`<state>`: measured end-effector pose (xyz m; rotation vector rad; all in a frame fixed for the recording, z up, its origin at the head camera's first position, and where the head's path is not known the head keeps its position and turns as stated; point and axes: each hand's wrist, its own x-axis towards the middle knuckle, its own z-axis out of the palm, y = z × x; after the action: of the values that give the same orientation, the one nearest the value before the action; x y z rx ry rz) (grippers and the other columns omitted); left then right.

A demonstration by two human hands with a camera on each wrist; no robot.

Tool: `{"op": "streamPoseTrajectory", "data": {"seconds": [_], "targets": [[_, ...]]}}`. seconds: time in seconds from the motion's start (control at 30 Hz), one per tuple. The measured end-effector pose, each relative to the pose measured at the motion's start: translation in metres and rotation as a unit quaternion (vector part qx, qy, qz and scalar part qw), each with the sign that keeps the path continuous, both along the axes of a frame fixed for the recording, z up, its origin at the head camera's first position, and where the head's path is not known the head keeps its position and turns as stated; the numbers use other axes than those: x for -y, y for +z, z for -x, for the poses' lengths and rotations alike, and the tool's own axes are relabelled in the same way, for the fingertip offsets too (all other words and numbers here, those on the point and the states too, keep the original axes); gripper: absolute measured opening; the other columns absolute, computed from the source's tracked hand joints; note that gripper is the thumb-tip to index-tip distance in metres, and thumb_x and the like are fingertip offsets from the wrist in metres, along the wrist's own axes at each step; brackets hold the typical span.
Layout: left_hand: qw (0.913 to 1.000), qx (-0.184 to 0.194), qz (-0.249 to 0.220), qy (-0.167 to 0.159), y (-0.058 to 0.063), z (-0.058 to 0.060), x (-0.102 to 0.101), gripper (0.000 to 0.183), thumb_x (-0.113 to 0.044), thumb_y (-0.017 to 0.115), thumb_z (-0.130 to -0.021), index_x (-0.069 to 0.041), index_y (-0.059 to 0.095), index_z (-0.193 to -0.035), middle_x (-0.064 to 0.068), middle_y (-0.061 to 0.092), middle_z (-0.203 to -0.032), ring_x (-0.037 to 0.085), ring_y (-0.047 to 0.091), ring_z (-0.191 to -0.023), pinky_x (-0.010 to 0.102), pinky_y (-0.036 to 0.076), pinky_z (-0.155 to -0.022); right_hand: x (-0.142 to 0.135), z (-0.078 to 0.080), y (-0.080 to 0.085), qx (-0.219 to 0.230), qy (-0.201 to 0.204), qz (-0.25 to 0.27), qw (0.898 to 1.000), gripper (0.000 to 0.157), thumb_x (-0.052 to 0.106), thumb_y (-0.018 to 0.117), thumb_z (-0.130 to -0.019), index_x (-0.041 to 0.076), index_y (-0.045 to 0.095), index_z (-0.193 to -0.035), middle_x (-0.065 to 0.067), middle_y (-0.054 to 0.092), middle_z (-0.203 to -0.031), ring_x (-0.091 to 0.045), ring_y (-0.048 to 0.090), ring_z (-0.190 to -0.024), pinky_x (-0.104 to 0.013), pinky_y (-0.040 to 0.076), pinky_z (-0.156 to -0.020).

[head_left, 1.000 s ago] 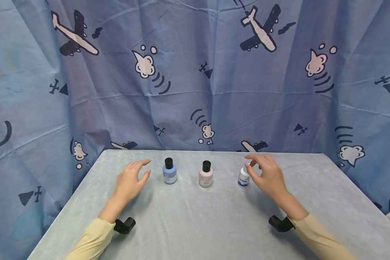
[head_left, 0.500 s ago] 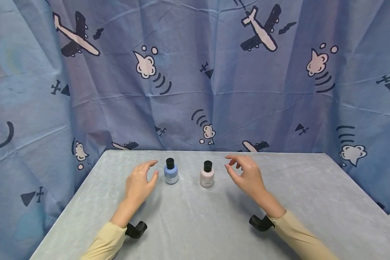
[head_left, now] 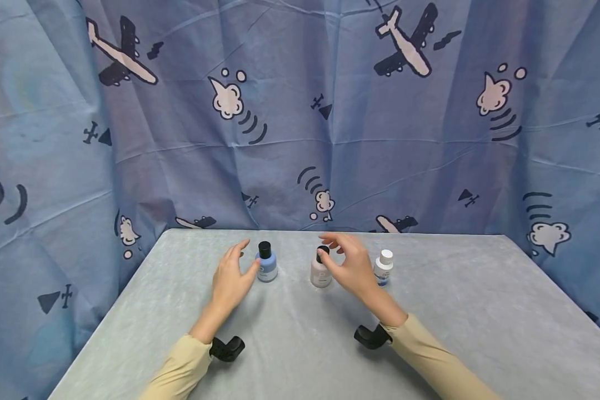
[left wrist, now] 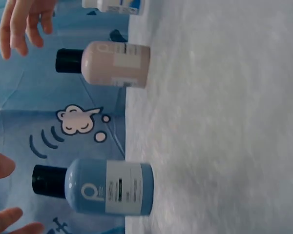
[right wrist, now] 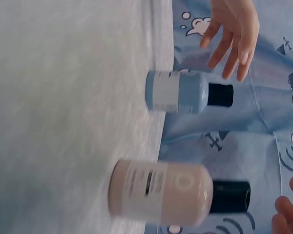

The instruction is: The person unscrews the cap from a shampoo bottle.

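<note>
Three small bottles stand upright in a row on the table. At the left is a blue bottle [head_left: 267,266] with a black cap and white label; my left hand [head_left: 230,282] is beside it, thumb and fingers parted. The left wrist view shows my left fingertips [left wrist: 7,219] apart from the blue bottle's cap. A pale pink bottle [head_left: 320,273], also black-capped, stands in the middle. My right hand [head_left: 351,268] hovers at its cap, partly covering it, with nothing held; in the right wrist view the fingers [right wrist: 285,207] are clear of the pink bottle [right wrist: 161,192].
Right of my right hand stands a white bottle [head_left: 384,268] with a white cap and blue-marked label, partly hidden by the wrist. A pale cloth covers the table [head_left: 300,344]. Behind its far edge hangs a blue curtain [head_left: 280,111] with airplane prints.
My right hand has moved left, from the white bottle to the pink one, so the white bottle shows again. My left hand has moved right, closer to the blue bottle.
</note>
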<state>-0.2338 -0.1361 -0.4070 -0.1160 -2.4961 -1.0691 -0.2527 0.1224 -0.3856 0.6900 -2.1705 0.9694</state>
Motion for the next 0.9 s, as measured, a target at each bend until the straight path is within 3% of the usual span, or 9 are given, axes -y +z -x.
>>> {"op": "streamPoseTrajectory", "data": {"seconds": [0.17, 0.37, 0.9], "targets": [[0.9975, 0.042, -0.056, -0.012, -0.002, 0.005, -0.004, 0.062, -0.032, 0.066, -0.089, -0.010, 0.043, -0.142, 0.012, 0.048, -0.143, 0.031, 0.050, -0.124, 0.047, 0.049, -0.093, 0.020, 0.003, 0.002, 0.020, 0.022, 0.005, 1.000, 0.030, 0.013, 0.072, -0.084, 0.010, 0.065, -0.114, -0.007, 0.068, -0.099, -0.019, 0.061, -0.087, -0.037, 0.055, -0.072], [0.9963, 0.063, -0.059, -0.007, -0.009, 0.011, -0.008, 0.073, -0.031, 0.069, -0.085, -0.007, 0.036, -0.146, 0.016, 0.042, -0.147, 0.037, 0.044, -0.131, 0.053, 0.038, -0.105, 0.044, 0.003, 0.001, 0.031, 0.054, 0.009, 0.998, 0.033, 0.014, 0.072, -0.084, 0.009, 0.064, -0.116, -0.008, 0.067, -0.105, -0.019, 0.062, -0.091, -0.036, 0.055, -0.074], [0.9895, 0.090, -0.111, -0.020, -0.017, 0.020, -0.010, 0.078, -0.029, 0.075, -0.080, -0.006, 0.038, -0.144, 0.019, 0.045, -0.143, 0.039, 0.047, -0.128, 0.053, 0.041, -0.101, 0.089, 0.021, -0.008, 0.092, 0.106, 0.023, 0.990, 0.045, 0.013, 0.073, -0.084, 0.005, 0.056, -0.125, -0.012, 0.062, -0.114, -0.030, 0.064, -0.098, -0.039, 0.056, -0.078]]}}
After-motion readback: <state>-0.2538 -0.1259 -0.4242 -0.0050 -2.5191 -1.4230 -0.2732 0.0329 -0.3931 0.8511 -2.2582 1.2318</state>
